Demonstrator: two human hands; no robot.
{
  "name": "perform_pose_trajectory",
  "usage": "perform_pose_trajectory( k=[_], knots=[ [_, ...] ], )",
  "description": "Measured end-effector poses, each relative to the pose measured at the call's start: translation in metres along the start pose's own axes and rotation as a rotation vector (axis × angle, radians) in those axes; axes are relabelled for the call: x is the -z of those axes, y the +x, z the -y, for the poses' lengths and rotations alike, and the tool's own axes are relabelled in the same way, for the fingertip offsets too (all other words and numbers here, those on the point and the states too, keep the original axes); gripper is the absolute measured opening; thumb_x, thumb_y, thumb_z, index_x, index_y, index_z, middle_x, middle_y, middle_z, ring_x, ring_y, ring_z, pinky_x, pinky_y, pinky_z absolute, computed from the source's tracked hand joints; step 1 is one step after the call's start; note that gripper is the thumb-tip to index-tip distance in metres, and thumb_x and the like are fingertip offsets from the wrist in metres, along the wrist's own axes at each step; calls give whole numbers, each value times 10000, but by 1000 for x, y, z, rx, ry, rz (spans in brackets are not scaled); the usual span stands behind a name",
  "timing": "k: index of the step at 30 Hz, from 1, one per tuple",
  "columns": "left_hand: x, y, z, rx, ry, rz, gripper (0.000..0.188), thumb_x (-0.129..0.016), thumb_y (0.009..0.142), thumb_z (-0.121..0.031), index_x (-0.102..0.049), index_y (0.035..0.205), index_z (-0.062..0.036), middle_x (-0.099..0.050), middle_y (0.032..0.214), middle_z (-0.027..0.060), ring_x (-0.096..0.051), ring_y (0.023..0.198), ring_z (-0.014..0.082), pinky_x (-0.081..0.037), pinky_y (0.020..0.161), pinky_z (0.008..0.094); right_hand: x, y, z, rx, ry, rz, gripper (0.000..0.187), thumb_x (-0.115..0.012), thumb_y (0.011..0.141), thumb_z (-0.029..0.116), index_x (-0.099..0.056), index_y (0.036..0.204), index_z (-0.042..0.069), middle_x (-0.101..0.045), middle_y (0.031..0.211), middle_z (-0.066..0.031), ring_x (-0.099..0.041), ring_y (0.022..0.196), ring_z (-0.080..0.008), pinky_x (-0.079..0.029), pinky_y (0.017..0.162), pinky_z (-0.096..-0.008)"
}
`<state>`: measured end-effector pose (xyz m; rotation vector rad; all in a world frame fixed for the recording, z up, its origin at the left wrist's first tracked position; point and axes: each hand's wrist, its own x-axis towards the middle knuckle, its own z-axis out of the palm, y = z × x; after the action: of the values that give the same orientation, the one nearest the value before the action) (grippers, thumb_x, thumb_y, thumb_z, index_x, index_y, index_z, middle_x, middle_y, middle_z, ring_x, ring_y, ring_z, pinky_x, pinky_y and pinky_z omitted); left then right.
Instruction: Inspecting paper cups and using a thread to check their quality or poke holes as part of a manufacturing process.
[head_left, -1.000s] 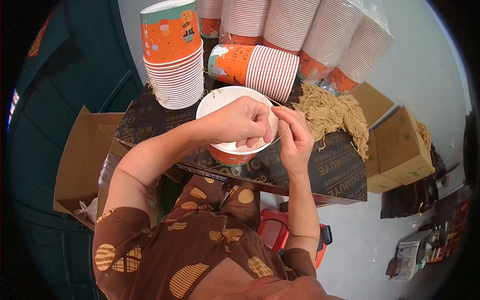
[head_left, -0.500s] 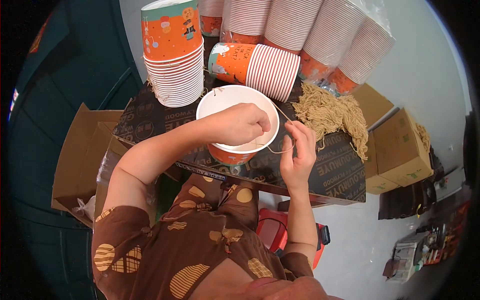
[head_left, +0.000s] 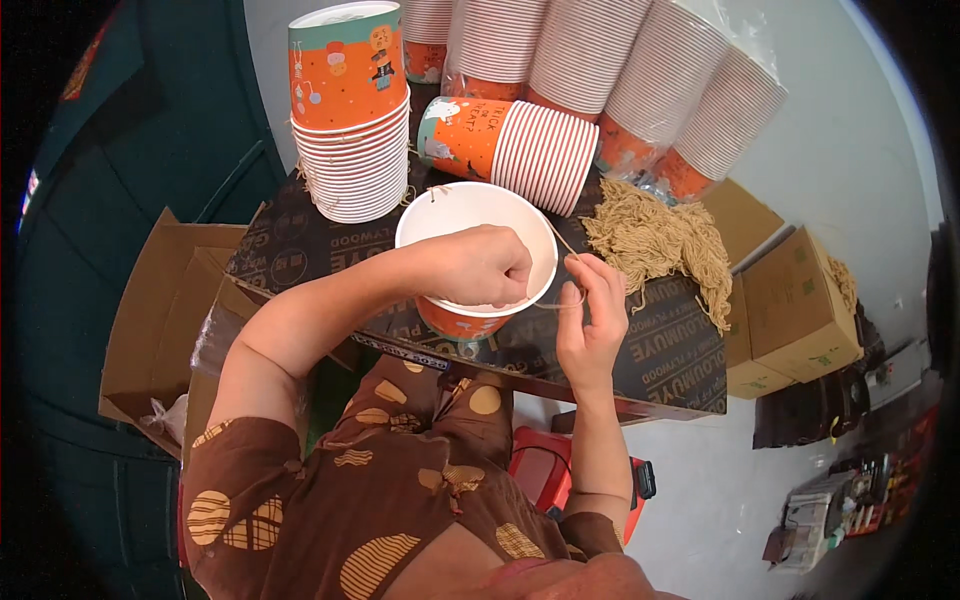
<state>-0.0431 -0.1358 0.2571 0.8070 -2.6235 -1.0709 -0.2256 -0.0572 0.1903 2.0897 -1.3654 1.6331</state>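
Head view, and we are right over the tub (head_left: 470, 213), orange outside and white within, standing upright on the dark tabletop (head_left: 650, 350) with its mouth towards us. Over its near side comes our left hand (head_left: 488, 265), fingers curled tight, dipping inside the rim; whether it grips anything, we cannot tell. Just right of the tub, our right hand (head_left: 596, 312) holds a thin tan cord (head_left: 565, 237) in its bent fingers, thumb apart. That cord runs straight from the tub's right rim to the fingertips, then loops back towards the tub's near edge. A short knotted piece (head_left: 438, 191) sits at the tub's far-left rim. Behind and left of the tub rises an upright stack (head_left: 350, 130); directly behind it, another stack (head_left: 512, 152) lies on its side. Right of the tub, beyond our right hand, spreads a tan heap of cords (head_left: 665, 245).
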Motion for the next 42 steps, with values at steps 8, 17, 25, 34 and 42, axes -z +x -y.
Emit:
perform_pose_trajectory(
  k=[8, 17, 25, 34, 42],
  knots=[
    [-6, 3, -1, 52, -300, -111, 175, -679, 819, -145, -624, 714, -16, -550, 597, -14, -506, 561, 64, -397, 516, 243, -4, 3, -2, -164, 238, -13, 146, -552, 879, 10, -636, 991, -32, -622, 988, -145, -584, 898, -261, -466, 789, -343],
    [-6, 8, 2, 10, -671, -86, 118, -683, 808, -70, -644, 734, 14, -580, 624, 14, -505, 521, 66, -394, 487, 210, -9, 6, -2, -126, 177, -28, 145, -555, 870, -5, -642, 981, -35, -620, 961, -148, -588, 868, -273, -475, 763, -348],
    [-3, 8, 2, 27, -838, -67, 82, -646, 796, -10, -649, 764, 65, -631, 675, 92, -535, 516, 100, -428, 487, 223, -8, 6, -2, -104, 162, -17, 152, -552, 856, -19, -645, 975, -36, -618, 943, -150, -593, 848, -281, -478, 744, -355],
    [-2, 9, 1, 66, -894, -2, 84, -630, 797, -4, -646, 779, 76, -644, 702, 113, -579, 516, 128, -460, 479, 228, -4, 11, 0, -65, 153, -13, 173, -577, 823, -37, -638, 985, -39, -620, 965, -148, -588, 854, -281, -477, 748, -353],
    [-3, 9, 3, 72, -914, 26, 48, -632, 777, 41, -643, 804, 78, -636, 711, 120, -600, 537, 148, -502, 507, 249, 0, 30, 2, 54, 119, -14, 219, -591, 787, -79, -636, 997, -35, -622, 989, -147, -579, 855, -294, -472, 762, -360]
  ],
)
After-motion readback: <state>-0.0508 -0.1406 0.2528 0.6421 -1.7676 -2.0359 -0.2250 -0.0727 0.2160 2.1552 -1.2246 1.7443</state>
